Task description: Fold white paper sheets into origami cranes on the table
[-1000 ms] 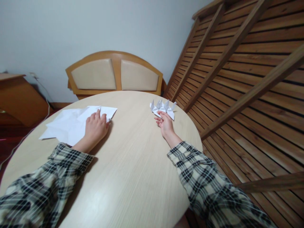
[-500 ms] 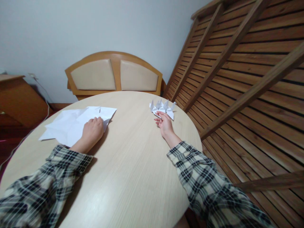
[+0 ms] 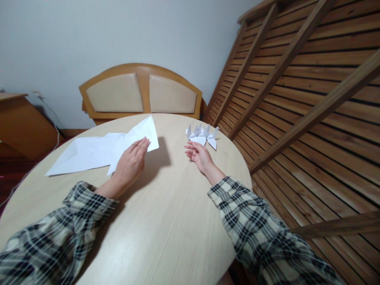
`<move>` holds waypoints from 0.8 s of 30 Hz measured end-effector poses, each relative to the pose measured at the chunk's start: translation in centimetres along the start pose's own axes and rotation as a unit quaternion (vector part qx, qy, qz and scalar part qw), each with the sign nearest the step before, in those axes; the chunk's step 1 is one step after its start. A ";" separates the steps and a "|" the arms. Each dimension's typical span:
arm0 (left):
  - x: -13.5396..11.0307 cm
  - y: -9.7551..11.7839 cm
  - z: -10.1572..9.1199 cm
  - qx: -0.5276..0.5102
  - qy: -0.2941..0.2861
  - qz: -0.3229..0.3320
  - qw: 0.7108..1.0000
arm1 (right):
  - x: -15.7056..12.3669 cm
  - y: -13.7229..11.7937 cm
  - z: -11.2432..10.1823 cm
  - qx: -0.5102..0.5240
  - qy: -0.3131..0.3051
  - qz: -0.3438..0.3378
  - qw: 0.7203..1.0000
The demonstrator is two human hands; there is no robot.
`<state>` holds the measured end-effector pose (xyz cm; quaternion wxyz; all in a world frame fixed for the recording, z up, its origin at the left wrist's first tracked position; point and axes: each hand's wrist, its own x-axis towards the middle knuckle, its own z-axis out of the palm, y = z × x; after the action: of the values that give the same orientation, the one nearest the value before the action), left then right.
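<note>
My left hand [image 3: 130, 164] is closed on a white sheet of paper [image 3: 150, 132], which it holds tilted above the table, casting a shadow. Under and left of it, more white paper [image 3: 86, 154] lies spread on the tabletop, its surface creased. My right hand [image 3: 200, 156] rests palm up with loosely curled, parted fingers and nothing in it. Just beyond its fingertips stand several folded white paper cranes [image 3: 202, 134] in a cluster; whether the fingers touch them I cannot tell.
The round pale wooden table [image 3: 160, 221] fills the middle. Behind it stands a padded headboard [image 3: 142, 93] against the wall. A slatted wooden frame [image 3: 311, 111] leans along the right side. At the left are a wooden cabinet [image 3: 26, 126] and a cable.
My left hand has lifted a sheet off the spread paper and carried it rightward. My right hand has shifted slightly left and toward me, away from the cranes.
</note>
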<state>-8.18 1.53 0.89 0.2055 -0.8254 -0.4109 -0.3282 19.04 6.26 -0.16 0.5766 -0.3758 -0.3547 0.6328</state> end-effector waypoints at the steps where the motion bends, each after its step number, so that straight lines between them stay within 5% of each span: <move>1: -0.1 1.0 0.1 -0.023 0.002 0.021 1.000 | -0.1 0.1 0.1 -0.004 -0.010 0.006 1.000; 10: -0.2 7.7 1.4 -0.142 -0.058 0.104 0.983 | -0.7 1.4 0.8 -0.060 -0.110 0.006 0.992; 20: 0.2 8.5 0.9 -0.143 -0.167 0.132 0.967 | -0.7 2.1 0.3 -0.131 -0.106 -0.046 0.985; 24: 0.5 7.7 0.7 -0.171 -0.131 0.089 0.972 | -0.7 1.8 0.4 -0.108 -0.106 -0.053 0.987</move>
<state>-1.44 -2.23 0.20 0.0338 -0.9173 -0.2967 -0.2633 17.91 5.36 -1.48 0.5244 -0.3477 -0.4995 0.5955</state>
